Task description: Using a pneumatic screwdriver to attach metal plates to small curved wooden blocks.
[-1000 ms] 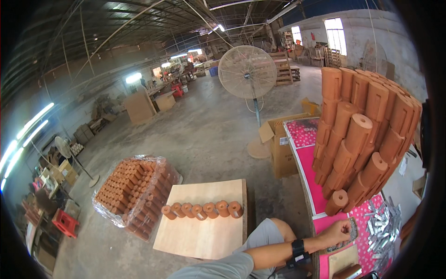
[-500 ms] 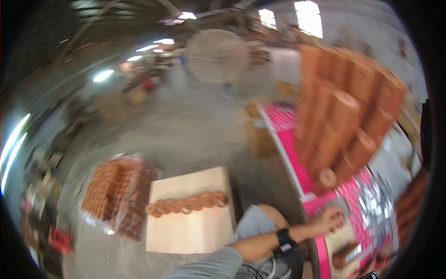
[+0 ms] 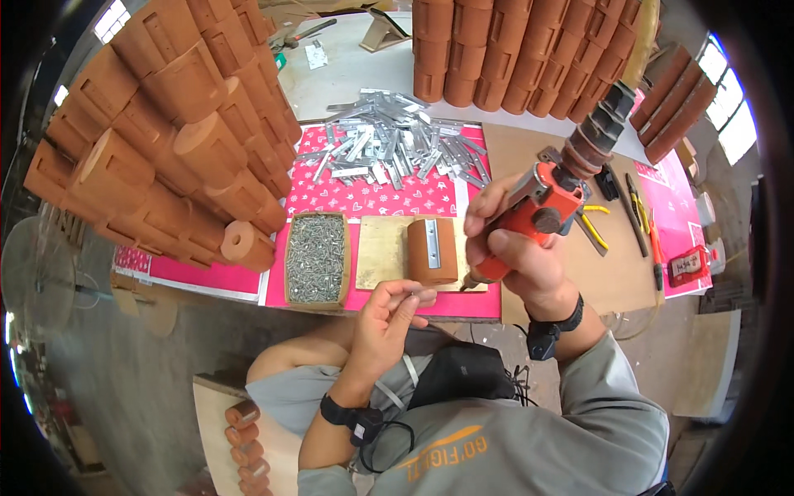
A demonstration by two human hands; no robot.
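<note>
My right hand [image 3: 529, 260] is wrapped round a red power screwdriver [image 3: 529, 211], held above the table with its bit pointing down and to the left. My left hand [image 3: 385, 322] is closed in a pinch at the front edge, with what looks like a small screw between thumb and fingertips. Just beyond it, a terracotta-coloured cylinder [image 3: 447, 256] lies on a light wooden board [image 3: 380, 248]. A silver metal strip [image 3: 433, 242] with holes rests along the cylinder's top. To the left stands an open box of small screws [image 3: 318, 258].
Stacked terracotta cylinders [image 3: 165, 124] rise at the left, more [image 3: 504, 58] at the back. Loose metal strips [image 3: 397, 140] lie heaped on the pink cover [image 3: 331, 196]. Yellow-handled pliers [image 3: 594, 227] and a red container [image 3: 689, 266] lie to the right. A hose [image 3: 643, 41] runs from the screwdriver.
The view has swung from the floor at the left to the table. The right hand with the screwdriver and the left hand's pinch are now in plain sight.
</note>
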